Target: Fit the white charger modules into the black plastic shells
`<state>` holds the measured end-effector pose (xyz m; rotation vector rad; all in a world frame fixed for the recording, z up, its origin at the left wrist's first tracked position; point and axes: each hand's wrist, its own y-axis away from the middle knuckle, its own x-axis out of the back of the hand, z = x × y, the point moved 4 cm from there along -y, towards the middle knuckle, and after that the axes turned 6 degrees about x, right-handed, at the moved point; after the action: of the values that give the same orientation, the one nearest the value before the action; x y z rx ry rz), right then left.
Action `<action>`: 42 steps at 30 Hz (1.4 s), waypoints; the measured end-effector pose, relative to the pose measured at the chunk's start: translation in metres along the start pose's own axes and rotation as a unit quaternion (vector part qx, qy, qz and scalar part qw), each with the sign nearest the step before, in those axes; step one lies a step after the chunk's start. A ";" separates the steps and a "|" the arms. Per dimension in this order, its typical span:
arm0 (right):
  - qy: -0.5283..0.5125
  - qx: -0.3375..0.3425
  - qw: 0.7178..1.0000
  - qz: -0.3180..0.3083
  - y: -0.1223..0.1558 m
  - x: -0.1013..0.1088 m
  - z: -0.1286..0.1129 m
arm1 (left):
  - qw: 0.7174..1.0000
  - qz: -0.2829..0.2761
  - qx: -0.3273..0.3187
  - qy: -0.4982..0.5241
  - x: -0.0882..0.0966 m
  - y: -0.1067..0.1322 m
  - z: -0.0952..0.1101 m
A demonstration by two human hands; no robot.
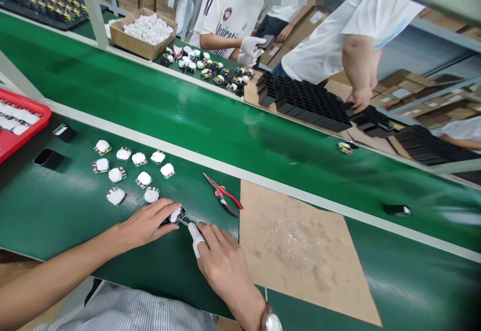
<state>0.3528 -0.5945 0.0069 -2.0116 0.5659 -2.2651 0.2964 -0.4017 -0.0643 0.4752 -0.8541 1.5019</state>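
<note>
My left hand [152,221] is closed around a small black plastic case [182,213], whose open end faces right. Inside the case sits a part with a white top. A thin metal tool [183,221] runs from my right hand [221,256] to the case opening; its exact kind is hidden by the fingers. A white finger cot covers one finger of that hand. Several small circuit boards with white caps [116,175] lie beyond my left hand. Red-handled long-nose pliers [221,193] rest on the green table to the upper right of my hands.
Black cases [48,158] and a red tray [22,120] are at the left. A cardboard sheet [300,251] covers the table at right. Beyond the rail, a green conveyor belt [180,105] carries a black case [397,210]. Co-workers stand across it near black cases and a box [139,45].
</note>
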 end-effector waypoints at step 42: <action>-0.020 -0.008 0.999 0.030 0.004 -0.007 -0.007 | 1.000 0.017 -0.015 0.006 -0.005 0.003 -0.004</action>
<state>0.3464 -0.5951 -0.0012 -2.0140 0.6326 -2.1887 0.2948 -0.4020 -0.0711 0.4315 -0.8774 1.5196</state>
